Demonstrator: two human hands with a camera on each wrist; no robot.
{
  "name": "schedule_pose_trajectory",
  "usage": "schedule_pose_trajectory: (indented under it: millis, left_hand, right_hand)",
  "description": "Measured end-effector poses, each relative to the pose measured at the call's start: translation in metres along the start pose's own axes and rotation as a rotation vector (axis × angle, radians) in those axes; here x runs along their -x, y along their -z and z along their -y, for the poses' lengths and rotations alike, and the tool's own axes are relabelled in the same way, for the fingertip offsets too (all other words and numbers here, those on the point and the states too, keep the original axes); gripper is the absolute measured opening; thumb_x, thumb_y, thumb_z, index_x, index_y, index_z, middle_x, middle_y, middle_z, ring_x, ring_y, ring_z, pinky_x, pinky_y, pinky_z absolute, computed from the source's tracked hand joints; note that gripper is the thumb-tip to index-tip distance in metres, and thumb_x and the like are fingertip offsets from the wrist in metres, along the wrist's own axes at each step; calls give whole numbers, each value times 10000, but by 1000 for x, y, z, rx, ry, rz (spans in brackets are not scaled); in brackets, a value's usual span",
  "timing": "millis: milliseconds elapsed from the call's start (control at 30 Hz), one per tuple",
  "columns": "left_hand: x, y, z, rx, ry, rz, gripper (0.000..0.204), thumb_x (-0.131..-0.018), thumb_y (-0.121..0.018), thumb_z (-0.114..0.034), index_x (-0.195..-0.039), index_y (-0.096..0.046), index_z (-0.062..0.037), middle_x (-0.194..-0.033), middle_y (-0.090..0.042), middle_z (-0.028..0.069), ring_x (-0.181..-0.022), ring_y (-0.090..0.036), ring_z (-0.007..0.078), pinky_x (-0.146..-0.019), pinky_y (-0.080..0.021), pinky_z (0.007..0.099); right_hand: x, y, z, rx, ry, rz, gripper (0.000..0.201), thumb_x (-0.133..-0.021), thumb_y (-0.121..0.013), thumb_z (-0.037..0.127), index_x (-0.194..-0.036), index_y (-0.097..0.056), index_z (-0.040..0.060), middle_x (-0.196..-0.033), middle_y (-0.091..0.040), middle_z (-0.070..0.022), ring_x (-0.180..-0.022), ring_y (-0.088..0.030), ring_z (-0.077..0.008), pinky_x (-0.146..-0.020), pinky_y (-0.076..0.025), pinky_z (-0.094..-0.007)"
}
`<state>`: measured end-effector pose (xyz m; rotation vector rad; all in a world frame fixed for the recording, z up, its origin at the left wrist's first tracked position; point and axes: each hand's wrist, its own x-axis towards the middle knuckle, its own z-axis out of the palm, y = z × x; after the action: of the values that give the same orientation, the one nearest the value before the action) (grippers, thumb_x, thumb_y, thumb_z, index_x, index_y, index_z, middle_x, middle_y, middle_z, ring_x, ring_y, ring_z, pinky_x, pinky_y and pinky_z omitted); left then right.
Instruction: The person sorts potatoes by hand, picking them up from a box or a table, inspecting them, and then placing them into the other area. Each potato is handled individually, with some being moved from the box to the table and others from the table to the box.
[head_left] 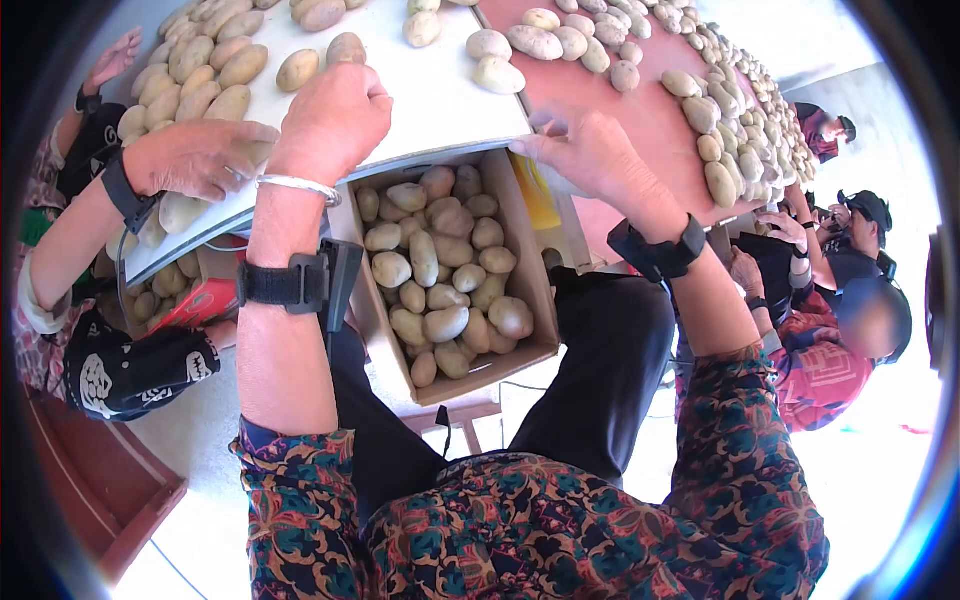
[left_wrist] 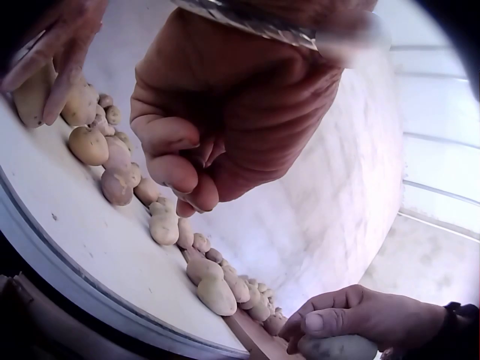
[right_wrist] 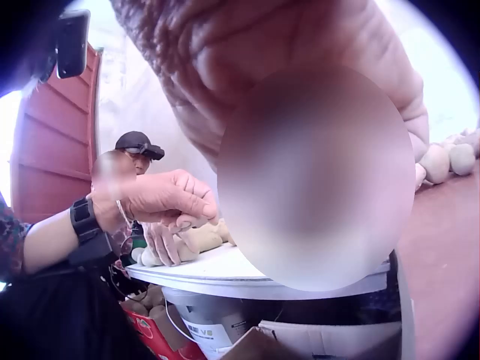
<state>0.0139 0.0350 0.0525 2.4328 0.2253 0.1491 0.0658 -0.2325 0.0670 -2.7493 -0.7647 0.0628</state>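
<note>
The left hand [head_left: 335, 118] hangs over the white tabletop with its fingers curled in, just in front of a potato [head_left: 346, 48]. In the left wrist view, nothing shows between the curled fingers of the left hand [left_wrist: 232, 112]. Over the table edge, right of the box, is the right hand [head_left: 597, 155]. The left wrist view shows the right hand [left_wrist: 367, 319] gripping a potato [left_wrist: 337, 347] from above. A large blurred oval covers much of the right hand's work in the right wrist view. Below and between the hands stands a cardboard box [head_left: 548, 318] of potatoes.
Potatoes [head_left: 200, 65] are heaped on the white table at left, and more [head_left: 735, 140] cover the red surface at right. A neighbour's hand [head_left: 200, 158] reaches in beside the left hand. A red box [right_wrist: 154, 337] and a bucket [right_wrist: 210, 319] stand under the table; people sit at right.
</note>
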Motion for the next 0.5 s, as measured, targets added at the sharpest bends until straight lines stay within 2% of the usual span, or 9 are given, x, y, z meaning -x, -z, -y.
schedule_pose_trajectory:
  millis: [67, 200, 300, 367, 400, 433, 500]
  left_hand:
    - [-2, -1, 3, -14, -19, -15, 210, -828, -533, -164, -827, -704, -43, -848, -689, 206, -856, -664, 383, -799, -525, 452]
    - [-2, 0, 3, -28, -22, -18, 220, -817, -529, -169, -838, -711, -46, -852, -695, 200, -863, -672, 370, -803, -526, 443]
    - [-6, -2, 9, -7, -21, -18, 216, -816, -534, -169, -832, -708, -41, -871, -696, 199, -874, -675, 359, -799, -528, 431]
    - [-8, -4, 12, 41, -59, -25, 196, -883, -578, -197, -816, -635, -22, -627, -602, 40, -496, -527, 102, -456, -417, 270]
    - [-7, -3, 11, 43, -59, -20, 196, -883, -578, -197, -816, -635, -22, -627, -602, 40, -496, -527, 102, -456, -417, 270]
    - [-5, -1, 9, 100, -24, 17, 194, -880, -579, -196, -814, -634, -22, -626, -599, 38, -493, -522, 98, -453, -415, 265]
    - [-5, -1, 8, 161, 15, 61, 193, -877, -581, -194, -812, -634, -21, -626, -595, 36, -490, -517, 95, -451, -413, 259]
  right_hand:
    - [0, 6, 3, -227, -121, 189, 444, -870, -705, 422, -1102, -691, 44, -929, -706, -130, -854, -668, -188, -772, -536, -328]
    - [4, 1, 10, -366, -207, 361, 412, -907, -665, 428, -1037, -702, 39, -895, -691, -117, -807, -640, -150, -713, -523, -303]
    - [8, 1, 23, -326, -122, 441, 408, -914, -650, 432, -1010, -697, 39, -878, -685, -113, -781, -644, -181, -700, -520, -330]
    - [13, 1, 29, -56, 48, 547, 374, -922, -629, 407, -978, -690, 42, -897, -683, -125, -769, -650, -227, -708, -519, -361]
    - [16, -2, 29, 38, 115, 549, 342, -924, -612, 382, -946, -692, 51, -838, -680, -124, -747, -648, -270, -728, -517, -388]
    - [18, -2, 28, 37, 114, 549, 342, -924, -612, 382, -946, -692, 51, -838, -680, -124, -747, -648, -270, -728, -517, -388]
    - [19, 7, 33, 235, 91, 572, 308, -915, -611, 341, -899, -694, 45, -742, -662, -115, -711, -641, -268, -724, -514, -389]
